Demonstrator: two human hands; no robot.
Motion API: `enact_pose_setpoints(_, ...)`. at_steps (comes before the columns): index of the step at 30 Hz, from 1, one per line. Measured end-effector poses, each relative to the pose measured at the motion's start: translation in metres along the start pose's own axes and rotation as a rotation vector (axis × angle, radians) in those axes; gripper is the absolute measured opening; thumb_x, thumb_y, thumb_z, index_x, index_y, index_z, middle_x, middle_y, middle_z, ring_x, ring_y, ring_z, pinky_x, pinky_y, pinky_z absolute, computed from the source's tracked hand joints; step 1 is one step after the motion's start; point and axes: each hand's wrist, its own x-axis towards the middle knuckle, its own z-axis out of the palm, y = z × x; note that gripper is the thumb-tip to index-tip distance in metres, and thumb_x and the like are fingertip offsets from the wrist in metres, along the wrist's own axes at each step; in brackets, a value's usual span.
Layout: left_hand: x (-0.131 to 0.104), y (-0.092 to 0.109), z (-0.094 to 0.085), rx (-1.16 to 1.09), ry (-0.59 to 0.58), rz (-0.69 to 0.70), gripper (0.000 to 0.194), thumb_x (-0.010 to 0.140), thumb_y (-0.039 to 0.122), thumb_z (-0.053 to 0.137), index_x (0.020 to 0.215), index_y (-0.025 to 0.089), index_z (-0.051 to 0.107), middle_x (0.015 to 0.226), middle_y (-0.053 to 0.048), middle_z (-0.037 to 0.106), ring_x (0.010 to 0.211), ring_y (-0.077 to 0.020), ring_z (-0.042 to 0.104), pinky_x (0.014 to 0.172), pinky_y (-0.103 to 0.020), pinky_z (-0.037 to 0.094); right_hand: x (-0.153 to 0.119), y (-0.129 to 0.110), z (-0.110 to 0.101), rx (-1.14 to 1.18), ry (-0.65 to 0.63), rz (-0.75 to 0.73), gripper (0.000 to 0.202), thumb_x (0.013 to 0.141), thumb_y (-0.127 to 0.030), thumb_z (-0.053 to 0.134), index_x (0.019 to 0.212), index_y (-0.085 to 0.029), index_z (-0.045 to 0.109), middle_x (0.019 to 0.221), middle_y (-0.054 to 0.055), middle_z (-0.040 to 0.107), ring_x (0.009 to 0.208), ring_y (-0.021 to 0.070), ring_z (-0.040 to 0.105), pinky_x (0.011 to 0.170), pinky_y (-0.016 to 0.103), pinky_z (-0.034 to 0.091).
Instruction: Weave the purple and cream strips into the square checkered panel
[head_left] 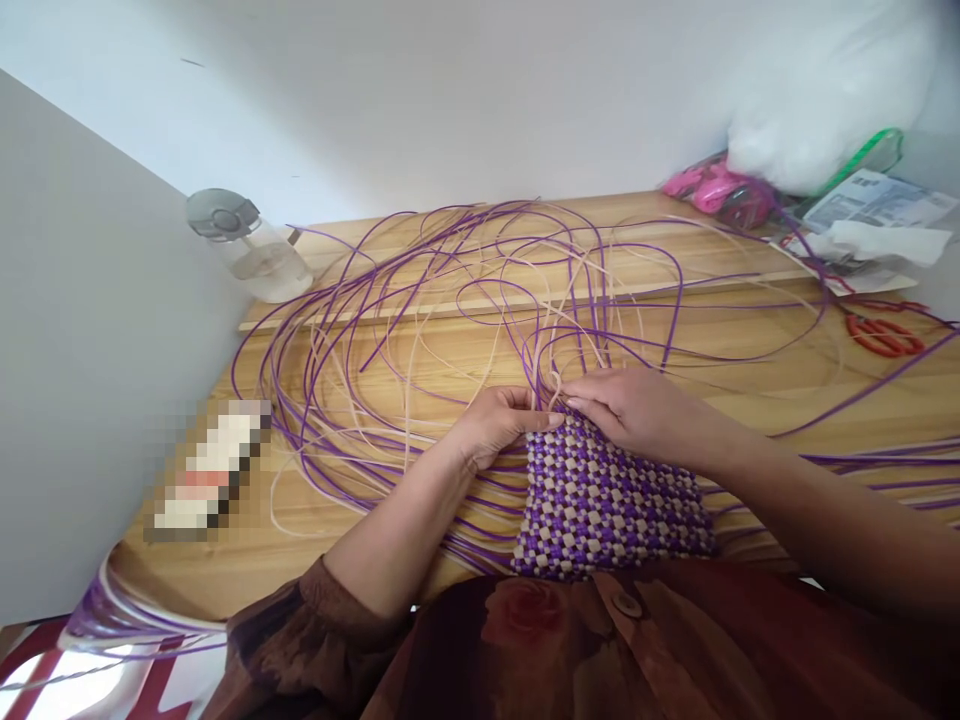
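Note:
A woven mat [600, 500] in purple and beige checks lies on the table right in front of me. Long purple and beige strands run out from its edges. My left hand [506, 425] is at the mat's far left corner, thumb and fingers closed on the woven edge. At the far edge, my right hand [637, 410] pinches among the beige strands [556, 385], close to the left fingertips. Which single strand it grips is partly hidden by the fingers.
Loose strands [330, 330] loop widely over the wooden table [442, 350]. A water bottle [259, 250] stands back left, with a blurred-out object [210, 475] nearer. Red-handled scissors [885, 335], a pink bundle [716, 190], papers [870, 205] and a white bag [817, 110] lie right.

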Motion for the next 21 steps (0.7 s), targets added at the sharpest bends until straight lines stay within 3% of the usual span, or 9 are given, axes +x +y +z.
enact_pose_setpoints(2,0.0,0.0,0.0,0.001,0.005,-0.004,0.038,0.045,0.028,0.095,0.07,0.01,0.072,0.068,-0.002,0.068,0.062,-0.0098,0.058,0.067,-0.025,0.041,-0.003,-0.006,-0.003,-0.021,-0.025,0.017,0.031,0.097,-0.026,0.038,0.098,-0.019,0.068,0.093,0.007,0.073,0.084,0.0205,0.066,0.071,0.031,0.042)
enact_pose_setpoints(5,0.001,-0.001,0.0,-0.012,-0.008,0.002,0.039,0.047,0.03,0.094,0.073,0.01,0.073,0.072,-0.004,0.07,0.064,-0.011,0.059,0.068,-0.025,0.042,-0.005,-0.016,-0.008,0.162,-0.122,0.109,0.024,0.095,-0.028,0.042,0.094,-0.019,0.064,0.072,0.002,0.069,0.063,0.0158,0.064,0.059,0.026,0.041)
enact_pose_setpoints(7,0.001,-0.001,0.0,-0.02,-0.017,0.007,0.04,0.049,0.033,0.094,0.075,0.011,0.073,0.074,-0.005,0.071,0.065,-0.0127,0.06,0.068,-0.027,0.043,-0.006,-0.022,-0.007,0.387,-0.222,0.217,0.026,0.095,-0.028,0.043,0.11,-0.019,0.061,0.064,-0.001,0.067,0.051,0.0134,0.063,0.05,0.024,0.042)
enact_pose_setpoints(10,0.0,-0.003,0.003,-0.033,-0.002,0.02,0.042,0.047,0.033,0.094,0.077,0.011,0.074,0.073,-0.005,0.071,0.065,-0.0138,0.061,0.068,-0.028,0.044,-0.012,-0.03,0.001,0.686,-0.305,0.323,0.054,0.095,-0.028,0.045,0.147,-0.018,0.035,0.064,-0.002,0.069,0.048,0.0136,0.065,0.045,0.021,0.045)
enact_pose_setpoints(12,-0.001,-0.003,0.005,-0.03,0.02,0.037,0.044,0.044,0.031,0.094,0.077,0.011,0.074,0.072,-0.005,0.071,0.062,-0.0128,0.06,0.066,-0.027,0.043,-0.018,-0.035,0.006,0.815,-0.32,0.342,0.069,0.096,-0.028,0.046,0.157,-0.019,0.014,0.068,0.0,0.071,0.052,0.0147,0.068,0.045,0.021,0.047)
enact_pose_setpoints(14,-0.002,-0.004,0.007,-0.005,0.05,0.051,0.043,0.044,0.029,0.094,0.077,0.01,0.074,0.071,-0.004,0.07,0.06,-0.0117,0.058,0.064,-0.027,0.042,-0.023,-0.037,0.005,0.861,-0.351,0.36,0.075,0.097,-0.029,0.045,0.159,-0.02,0.004,0.071,0.001,0.073,0.055,0.0151,0.068,0.046,0.022,0.047)
enact_pose_setpoints(16,-0.002,-0.004,0.008,0.016,0.084,0.059,0.042,0.045,0.028,0.093,0.078,0.01,0.074,0.07,-0.004,0.07,0.059,-0.0115,0.058,0.063,-0.026,0.041,-0.023,-0.034,-0.002,0.714,-0.345,0.317,0.068,0.097,-0.03,0.046,0.158,-0.02,0.018,0.071,0.001,0.073,0.055,0.0155,0.067,0.049,0.024,0.047)
enact_pose_setpoints(19,-0.002,-0.005,0.008,0.021,0.094,0.055,0.037,0.047,0.028,0.092,0.075,0.011,0.074,0.069,-0.004,0.07,0.058,-0.0119,0.058,0.063,-0.027,0.042,-0.008,-0.022,-0.017,0.237,-0.054,0.096,0.042,0.095,-0.028,0.047,0.134,-0.022,0.061,0.085,0.005,0.075,0.073,0.0191,0.07,0.064,0.029,0.049)
enact_pose_setpoints(21,-0.001,-0.006,0.008,0.019,0.073,0.06,0.034,0.049,0.027,0.092,0.073,0.011,0.074,0.069,-0.004,0.07,0.058,-0.0122,0.058,0.064,-0.028,0.044,0.011,-0.012,-0.023,0.034,0.106,-0.098,0.038,0.094,-0.022,0.045,0.121,-0.024,0.071,0.102,0.007,0.074,0.089,0.021,0.068,0.075,0.031,0.048)
